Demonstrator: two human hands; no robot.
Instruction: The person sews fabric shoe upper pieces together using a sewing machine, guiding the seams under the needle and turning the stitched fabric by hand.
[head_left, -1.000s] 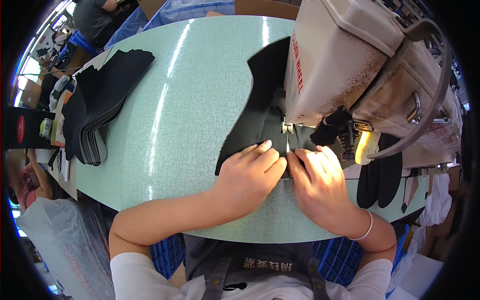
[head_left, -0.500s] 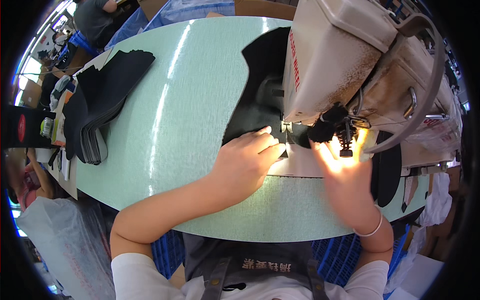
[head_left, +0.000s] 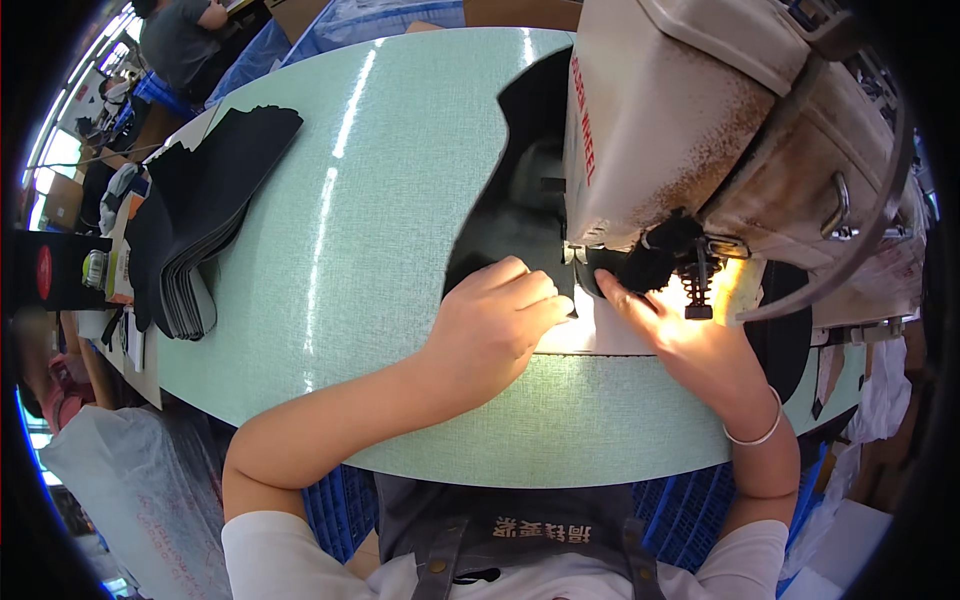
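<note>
A large black sheet piece (head_left: 505,205) with a curved edge lies under the head of a cream sewing machine (head_left: 660,130) with rust-brown stains. Its near part reaches the presser foot (head_left: 575,256). My left hand (head_left: 500,325) is closed on the near edge of this piece, left of the foot, fingers curled and thumb toward the needle area. To the right of the foot, my right hand (head_left: 690,345) has its index finger stretched out on the black material; its other fingers are partly hidden behind the machine's thread tension spring (head_left: 698,285). Bright lamp light falls on that hand.
A stack of black cut pieces (head_left: 205,200) lies on the left of the pale green table (head_left: 400,200). More black material (head_left: 792,345) hangs at the right. Blue crates (head_left: 680,510) stand below the table edge. Another person (head_left: 180,45) sits at the far left.
My right hand has shifted left, its index finger now beside the presser foot. My left hand stays at the piece's near edge, its fingers slightly more curled. The view has shifted a little.
</note>
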